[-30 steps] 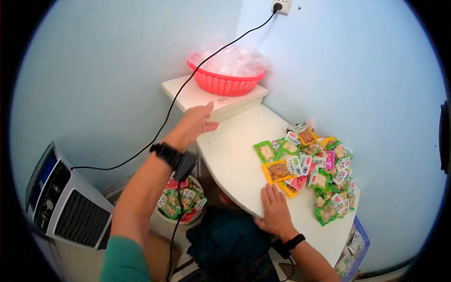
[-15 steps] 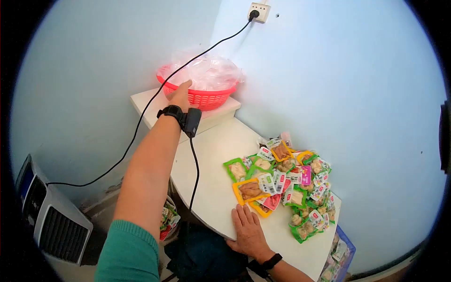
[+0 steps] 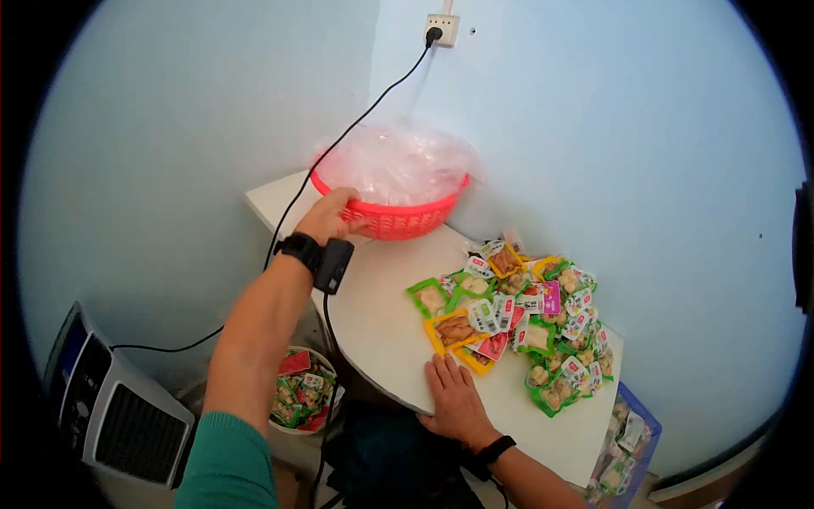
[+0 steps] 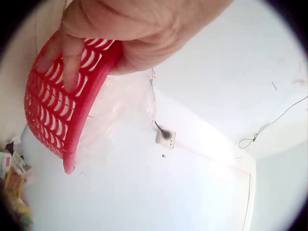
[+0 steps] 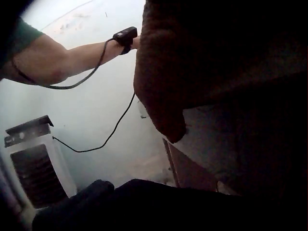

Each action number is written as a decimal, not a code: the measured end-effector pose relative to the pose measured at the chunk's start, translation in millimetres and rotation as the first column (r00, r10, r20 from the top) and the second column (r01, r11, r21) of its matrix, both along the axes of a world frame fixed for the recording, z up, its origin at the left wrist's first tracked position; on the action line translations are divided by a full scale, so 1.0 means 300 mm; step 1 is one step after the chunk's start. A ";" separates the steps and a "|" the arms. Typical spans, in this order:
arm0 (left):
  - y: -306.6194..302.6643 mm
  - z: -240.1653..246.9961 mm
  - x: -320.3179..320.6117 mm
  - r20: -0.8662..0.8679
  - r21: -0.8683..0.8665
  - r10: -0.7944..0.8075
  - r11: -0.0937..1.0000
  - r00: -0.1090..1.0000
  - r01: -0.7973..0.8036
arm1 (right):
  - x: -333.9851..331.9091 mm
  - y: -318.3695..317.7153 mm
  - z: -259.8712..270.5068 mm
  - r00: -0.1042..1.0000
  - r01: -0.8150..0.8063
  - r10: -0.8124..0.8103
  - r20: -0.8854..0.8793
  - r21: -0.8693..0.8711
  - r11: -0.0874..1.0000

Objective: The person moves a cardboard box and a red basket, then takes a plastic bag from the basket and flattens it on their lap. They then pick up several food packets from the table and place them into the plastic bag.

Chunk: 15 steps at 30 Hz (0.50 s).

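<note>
My left hand (image 3: 329, 217) grips the near rim of a red plastic basket (image 3: 405, 222), thumb over the edge and fingers against the slotted side. In the left wrist view the basket (image 4: 53, 103) is seen close, its rim running under the hand (image 4: 130, 29). Clear plastic bags (image 3: 398, 161) fill the basket above its rim. At the table's front edge my right hand (image 3: 460, 405) rests flat on the white table (image 3: 373, 327), fingertips close to a yellow-edged food packet (image 3: 455, 330). A heap of sealed snack packets (image 3: 551, 314) lies beyond it.
A white raised ledge (image 3: 273, 204) stands at the table's back left. A black cord (image 3: 356, 123) runs from a wall socket (image 3: 442, 30) past the basket to an air cooler (image 3: 127, 407). A packet-filled bucket (image 3: 303, 390) and a blue crate (image 3: 642, 462) stand below the table.
My left hand has reached to the basket, taken hold of its rim and pulled it off the ledge toward the table. The right hand stays on the table.
</note>
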<state>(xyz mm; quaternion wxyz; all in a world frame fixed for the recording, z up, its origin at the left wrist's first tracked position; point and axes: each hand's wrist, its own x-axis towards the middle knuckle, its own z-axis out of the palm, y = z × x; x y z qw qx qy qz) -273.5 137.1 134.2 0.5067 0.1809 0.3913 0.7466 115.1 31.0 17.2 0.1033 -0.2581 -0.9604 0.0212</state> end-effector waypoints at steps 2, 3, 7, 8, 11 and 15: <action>-0.080 0.024 0.095 -0.108 -0.036 0.040 0.998 0.993 -0.044 | -0.002 -0.002 -0.001 1.000 -0.006 0.006 -0.005 0.017 1.000; -0.127 0.041 0.146 -0.037 -0.048 0.041 0.998 0.998 -0.043 | -0.002 -0.006 0.000 1.000 -0.007 0.008 -0.013 0.023 1.000; -0.242 0.033 0.260 0.062 -0.078 -0.032 0.996 0.998 0.036 | 0.000 -0.011 -0.001 1.000 -0.005 0.005 -0.006 0.045 0.999; -0.257 0.018 0.278 0.071 -0.078 -0.061 0.995 0.996 0.066 | 0.001 -0.012 -0.001 1.000 -0.006 0.007 -0.008 0.045 0.999; -0.318 0.019 0.359 0.081 -0.126 -0.096 0.986 0.992 0.105 | 0.002 -0.013 -0.006 1.000 -0.010 0.011 -0.025 0.047 0.999; -0.386 0.001 0.466 0.062 -0.045 -0.142 0.988 0.988 0.145 | 0.008 -0.004 -0.029 0.996 -0.012 0.017 -0.090 0.054 0.998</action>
